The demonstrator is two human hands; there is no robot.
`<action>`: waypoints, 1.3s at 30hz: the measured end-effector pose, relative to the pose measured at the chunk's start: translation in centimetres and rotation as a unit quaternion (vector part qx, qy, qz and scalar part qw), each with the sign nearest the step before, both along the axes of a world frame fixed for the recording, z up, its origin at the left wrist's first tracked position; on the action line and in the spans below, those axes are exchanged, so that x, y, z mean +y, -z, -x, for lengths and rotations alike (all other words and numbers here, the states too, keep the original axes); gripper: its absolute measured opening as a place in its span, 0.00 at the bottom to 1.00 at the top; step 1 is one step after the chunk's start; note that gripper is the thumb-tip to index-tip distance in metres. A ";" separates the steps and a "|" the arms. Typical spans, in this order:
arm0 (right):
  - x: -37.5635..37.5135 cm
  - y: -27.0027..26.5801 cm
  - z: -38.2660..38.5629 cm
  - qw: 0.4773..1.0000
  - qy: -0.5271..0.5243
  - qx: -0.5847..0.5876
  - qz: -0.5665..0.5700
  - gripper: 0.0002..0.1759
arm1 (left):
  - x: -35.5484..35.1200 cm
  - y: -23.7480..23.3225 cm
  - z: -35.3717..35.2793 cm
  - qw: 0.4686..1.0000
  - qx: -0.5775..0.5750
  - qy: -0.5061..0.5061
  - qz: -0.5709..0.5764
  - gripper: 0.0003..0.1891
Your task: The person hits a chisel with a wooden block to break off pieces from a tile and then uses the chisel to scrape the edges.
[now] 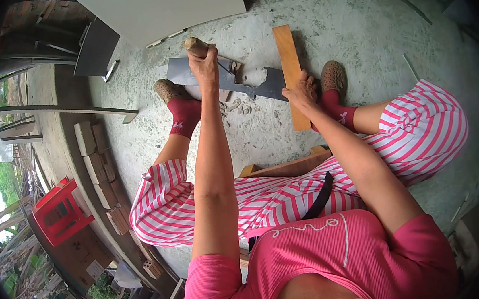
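Note:
My left hand [205, 72] is closed around a tool with a thick, round-ended wooden handle [196, 47]. The tool's working end is mostly hidden; a dark metal part shows beside the fist. Below it on the floor lies a thin dark sheet [271, 85] with a ragged, broken-out notch. Across the sheet's right end rests a flat orange-brown wooden board [286, 47]. My right hand [303, 92] grips this board near its middle, fingers over its right edge and thumb by the dark sheet. Small broken bits [241, 110] are scattered under the sheet.
My brown clogs [170, 90] stand on both sides of the sheet. A large pale panel [168, 9] is at the top, and a wooden piece [290, 167] lies before my legs. To the left are stacked blocks [95, 169] and a red plastic stool [55, 216].

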State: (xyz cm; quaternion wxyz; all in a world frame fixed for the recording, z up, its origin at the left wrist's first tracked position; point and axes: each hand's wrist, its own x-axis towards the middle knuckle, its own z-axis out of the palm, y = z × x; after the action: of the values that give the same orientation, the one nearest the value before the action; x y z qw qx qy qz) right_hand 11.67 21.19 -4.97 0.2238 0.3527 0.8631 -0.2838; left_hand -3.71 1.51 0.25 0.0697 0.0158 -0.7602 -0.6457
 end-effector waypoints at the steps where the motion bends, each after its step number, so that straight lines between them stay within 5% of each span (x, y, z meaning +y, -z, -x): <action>1: 0.0 0.0 0.0 1.000 -0.001 0.000 -0.004 0.46 | 0.2 -0.1 -0.2 1.000 0.004 -0.012 0.011 0.11; 9: 0.7 0.4 0.3 1.000 -0.008 0.005 0.004 0.46 | -0.1 -0.3 -2.5 0.996 0.025 -0.046 -0.076 0.07; 13: 2.7 1.0 1.1 0.972 0.059 0.085 0.209 0.43 | -1.0 -1.9 -4.1 0.993 -0.025 -0.043 -0.108 0.07; 15: 2.8 0.1 1.2 0.881 0.143 0.141 0.428 0.45 | -1.4 -1.9 -4.5 0.990 -0.044 -0.050 -0.120 0.06; 19: 1.4 -5.5 1.4 0.809 0.151 0.106 0.558 0.44 | -2.4 -0.9 -5.1 0.988 -0.044 -0.075 -0.127 0.08; 25: -0.4 -14.3 3.7 0.918 -0.160 0.193 0.308 0.55 | -2.5 -1.4 -5.6 0.996 -0.011 -0.063 -0.060 0.11; 32: -4.9 -31.1 8.7 0.844 -0.348 0.315 0.261 0.51 | -2.8 -0.7 -4.0 0.997 -0.041 -0.056 -0.021 0.16; 36: -6.5 -29.6 10.3 0.823 -0.405 0.332 0.219 0.48 | -2.1 -0.8 -3.9 0.997 -0.052 -0.058 -0.016 0.17; 39: -6.7 -25.5 10.1 0.850 -0.508 0.116 0.076 0.48 | -1.8 -1.3 -4.7 0.998 -0.037 -0.042 -0.016 0.16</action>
State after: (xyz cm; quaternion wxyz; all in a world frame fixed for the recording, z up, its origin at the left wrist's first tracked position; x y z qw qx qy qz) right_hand 1.62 14.48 20.49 0.2611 -0.1884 0.9174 -0.2340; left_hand 1.00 -0.31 1.55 0.0685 0.0727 -0.7505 -0.6532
